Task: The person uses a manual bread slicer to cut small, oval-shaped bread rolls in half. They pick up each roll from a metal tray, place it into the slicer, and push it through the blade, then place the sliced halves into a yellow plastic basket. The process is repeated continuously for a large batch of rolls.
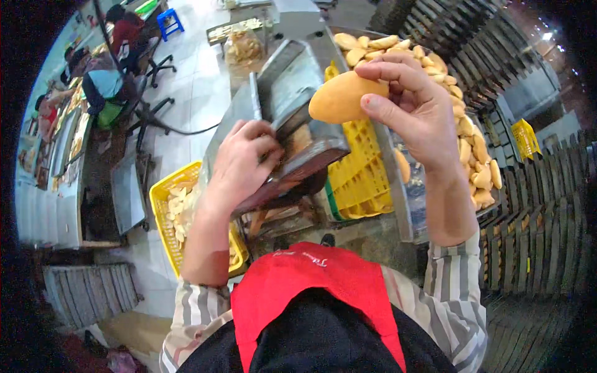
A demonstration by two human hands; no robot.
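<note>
My right hand [413, 100] holds an oval golden-brown bread roll [347, 98] between thumb and fingers, raised above the bench. My left hand [249, 161] is at the near left side of a metal slicing machine [289, 84], its fingers curled beside the chute; whether they grip anything cannot be told. A brown slab, perhaps bread, [299, 140] lies in the lower part of the chute. To the right, many similar rolls [466, 135] are heaped on a long metal tray behind my right forearm. A single roll [402, 165] lies apart by my right wrist.
A yellow plastic basket [161, 219] with pale slices stands low at left. Yellow crates [361, 172] are stacked beneath the bench. A clear bag of slices [243, 49] is beyond the machine. Dark stacked trays [536, 224] line the right. Several people sit at tables far left, near office chairs.
</note>
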